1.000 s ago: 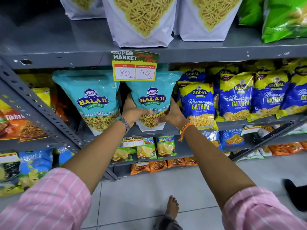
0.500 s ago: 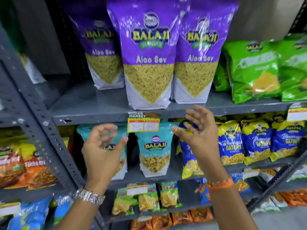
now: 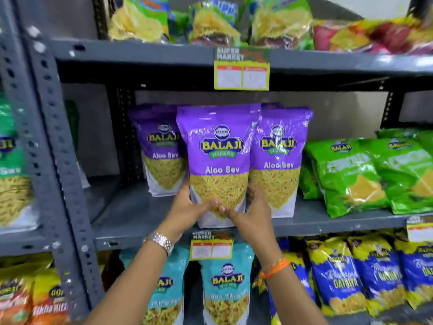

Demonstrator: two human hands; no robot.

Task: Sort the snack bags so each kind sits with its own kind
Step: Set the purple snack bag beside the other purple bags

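Note:
A purple Aloo Sev bag point(image 3: 219, 158) stands upright at the front of the middle shelf point(image 3: 131, 214). My left hand point(image 3: 187, 207) grips its lower left side and my right hand point(image 3: 251, 214) grips its lower right side, fingertips meeting on its front. Two more purple Aloo Sev bags stand close behind it, one to the left point(image 3: 159, 148) and one to the right point(image 3: 280, 160). Below, on the lower shelf, stand teal Balaji bags point(image 3: 226, 285). Green bags point(image 3: 346, 177) lean at the right of the middle shelf.
Blue and yellow Gathiya bags point(image 3: 337, 277) fill the lower shelf on the right. Yellow and green packs point(image 3: 210, 19) sit on the top shelf. A perforated grey upright point(image 3: 54, 148) stands at the left. Yellow price tags point(image 3: 242, 71) hang on the shelf edges. Bare shelf lies left of the purple bags.
My view has tilted up. Both hands left the teal bag on the lower shelf, rose with fingers apart, and now clasp the front purple Aloo Sev bag.

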